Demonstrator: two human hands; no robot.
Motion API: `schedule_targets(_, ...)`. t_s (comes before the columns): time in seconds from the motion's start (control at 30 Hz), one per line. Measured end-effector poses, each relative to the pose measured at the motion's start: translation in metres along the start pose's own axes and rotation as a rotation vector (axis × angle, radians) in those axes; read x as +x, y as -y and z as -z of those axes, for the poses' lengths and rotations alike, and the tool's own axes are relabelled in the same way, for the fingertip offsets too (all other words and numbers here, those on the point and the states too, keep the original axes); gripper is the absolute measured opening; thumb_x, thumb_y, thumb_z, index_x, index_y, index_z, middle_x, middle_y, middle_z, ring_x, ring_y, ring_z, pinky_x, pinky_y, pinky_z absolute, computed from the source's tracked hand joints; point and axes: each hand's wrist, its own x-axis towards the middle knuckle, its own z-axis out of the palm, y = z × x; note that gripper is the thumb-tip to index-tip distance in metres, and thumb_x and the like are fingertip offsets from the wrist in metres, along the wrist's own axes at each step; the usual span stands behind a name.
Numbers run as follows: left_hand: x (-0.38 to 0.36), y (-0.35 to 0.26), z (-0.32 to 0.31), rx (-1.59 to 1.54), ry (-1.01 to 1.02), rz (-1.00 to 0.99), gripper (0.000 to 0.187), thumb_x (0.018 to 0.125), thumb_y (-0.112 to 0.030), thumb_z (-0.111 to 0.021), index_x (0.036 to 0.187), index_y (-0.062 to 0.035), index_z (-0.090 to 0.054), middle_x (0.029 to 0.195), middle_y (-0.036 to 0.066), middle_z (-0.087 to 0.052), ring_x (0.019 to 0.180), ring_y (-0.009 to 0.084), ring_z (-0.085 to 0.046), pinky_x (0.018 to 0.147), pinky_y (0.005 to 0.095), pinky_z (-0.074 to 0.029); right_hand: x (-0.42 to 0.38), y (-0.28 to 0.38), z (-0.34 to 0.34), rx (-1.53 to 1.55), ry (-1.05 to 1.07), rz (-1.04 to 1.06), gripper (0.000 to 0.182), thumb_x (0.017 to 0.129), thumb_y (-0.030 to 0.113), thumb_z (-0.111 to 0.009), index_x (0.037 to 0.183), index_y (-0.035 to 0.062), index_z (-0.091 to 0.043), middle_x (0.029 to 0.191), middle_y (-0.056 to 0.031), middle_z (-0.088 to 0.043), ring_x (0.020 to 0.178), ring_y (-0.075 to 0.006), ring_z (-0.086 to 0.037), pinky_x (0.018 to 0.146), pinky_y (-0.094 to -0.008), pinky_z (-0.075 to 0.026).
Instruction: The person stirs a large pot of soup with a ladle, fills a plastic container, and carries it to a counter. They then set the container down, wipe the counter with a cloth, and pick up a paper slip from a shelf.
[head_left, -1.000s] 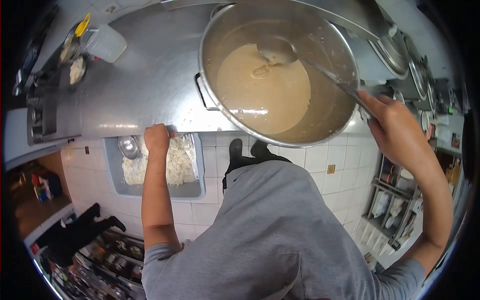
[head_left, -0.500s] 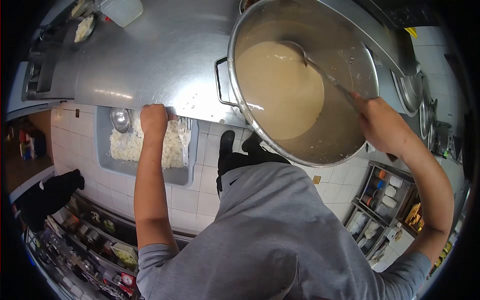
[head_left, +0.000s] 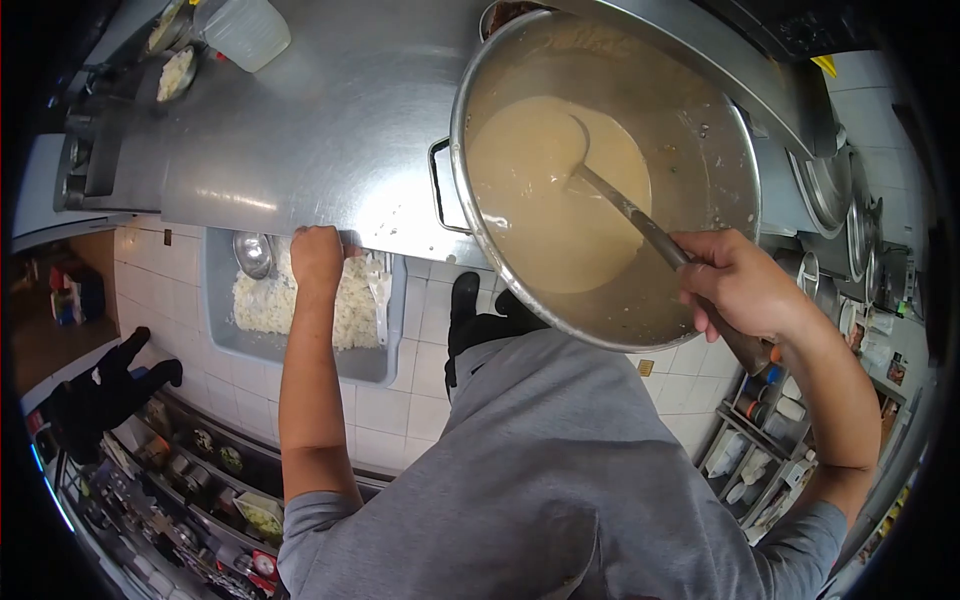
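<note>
My right hand (head_left: 735,285) is wrapped round the long handle of a metal ladle (head_left: 640,220). The ladle's head is partly sunk in a pale beige, creamy liquid (head_left: 540,220). This liquid lies in a large steel pot (head_left: 690,150) that leans towards me. At the front of the steel counter (head_left: 300,110), my left hand (head_left: 318,258) is closed on the edge, its fingertips hidden. Below that hand, a grey tub (head_left: 300,358) holds cooked white rice (head_left: 262,305), a metal bowl (head_left: 253,254) and a white plastic utensil (head_left: 381,300).
A clear plastic container (head_left: 245,35) and a small bowl of pale food (head_left: 177,74) stand at the counter's far left. Shelves with small containers (head_left: 765,410) are at lower right. Behind on the left runs a rack of ingredients (head_left: 215,460). Black-clad legs (head_left: 110,385) show at left.
My right hand has swung the ladle round: its head has moved towards me and left, and the handle sits lower. My left hand stays at the counter edge. The view has shifted slightly.
</note>
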Motion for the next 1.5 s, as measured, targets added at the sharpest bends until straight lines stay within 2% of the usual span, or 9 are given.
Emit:
schedule_targets(0.17,-0.001,0.0,-0.005,0.037,-0.021,0.002,0.056,0.075,-0.06,-0.089,0.089,-0.0052,-0.085,0.096,0.019,-0.082,0.103,0.0356,-0.078,0.099,0.0421,-0.057,0.015,-0.016,-0.01,0.225,0.052,0.012,0.022,0.108,0.006,-0.054,0.12,-0.0045,-0.068,0.087,-0.0039,-0.065,0.062,-0.0116,-0.066,0.052,-0.0289,-0.057)
schedule_targets(0.23,0.0,-0.001,-0.007,0.044,-0.028,0.005,0.057,0.075,-0.06,-0.089,0.089,-0.005,-0.085,0.097,0.019,-0.082,0.104,0.0355,-0.078,0.099,0.042,-0.057,0.02,-0.023,-0.011,0.359,0.116,0.01,0.026,0.11,0.008,-0.054,0.129,-0.0031,-0.068,0.092,-0.0038,-0.065,0.065,-0.0106,-0.065,0.053,-0.028,-0.057)
schedule_targets(0.43,-0.002,0.0,-0.004,0.039,-0.013,-0.009,0.057,0.077,-0.06,-0.088,0.091,-0.0045,-0.085,0.099,0.019,-0.082,0.105,0.0354,-0.077,0.102,0.0419,-0.055,0.02,-0.024,-0.02,0.557,0.142,0.025,0.032,0.112,0.011,-0.055,0.14,-0.002,-0.064,0.094,-0.0038,-0.065,0.069,-0.0087,-0.062,0.055,-0.0255,-0.056)
schedule_targets(0.57,-0.002,0.0,-0.005,0.034,-0.007,-0.003,0.056,0.079,-0.059,-0.087,0.092,-0.0046,-0.085,0.1,0.019,-0.082,0.107,0.0353,-0.077,0.105,0.0417,-0.054,0.016,-0.025,-0.021,0.649,0.169,0.038,0.032,0.112,0.011,-0.056,0.14,-0.0028,-0.065,0.095,-0.0041,-0.066,0.068,-0.0085,-0.062,0.055,-0.0252,-0.056)
schedule_targets(0.63,-0.002,-0.001,-0.005,0.039,-0.003,0.007,0.056,0.079,-0.059,-0.088,0.092,-0.0046,-0.085,0.101,0.019,-0.082,0.107,0.035,-0.077,0.105,0.0415,-0.054,0.013,-0.026,-0.021,0.703,0.167,0.031,0.043,0.111,0.013,-0.06,0.151,-0.0034,-0.059,0.094,-0.0038,-0.067,0.065,-0.009,-0.06,0.053,-0.0244,-0.051)
schedule_targets(0.73,-0.002,0.0,-0.006,0.04,-0.006,0.009,0.054,0.078,-0.057,-0.089,0.092,-0.005,-0.085,0.101,0.019,-0.082,0.107,0.0348,-0.077,0.105,0.0413,-0.054,0.006,-0.03,-0.021,0.716,0.179,0.057,0.041,0.112,0.011,-0.057,0.149,-0.0048,-0.06,0.095,-0.0046,-0.067,0.068,-0.0092,-0.062,0.055,-0.0248,-0.054)
schedule_targets(1.23,-0.002,0.002,-0.013,0.017,-0.035,0.02,0.058,0.075,-0.059,-0.089,0.092,-0.0042,-0.085,0.104,0.021,-0.081,0.112,0.037,-0.075,0.105,0.042,-0.055,-0.026,-0.039,-0.018,0.54,0.109,0.132,0.046,0.113,0.009,-0.054,0.157,-0.005,-0.052,0.093,-0.005,-0.067,0.067,-0.0104,-0.062,0.054,-0.0269,-0.055)
schedule_targets(1.5,-0.002,0.001,-0.008,0.0,-0.002,0.017,0.056,0.077,-0.058,-0.089,0.092,-0.0044,-0.085,0.102,0.021,-0.081,0.112,0.037,-0.075,0.106,0.0423,-0.055,-0.027,-0.048,-0.013,0.595,0.103,0.164,0.048,0.113,0.009,-0.054,0.158,-0.0078,-0.049,0.093,-0.0056,-0.067,0.067,-0.0111,-0.063,0.053,-0.0267,-0.054)
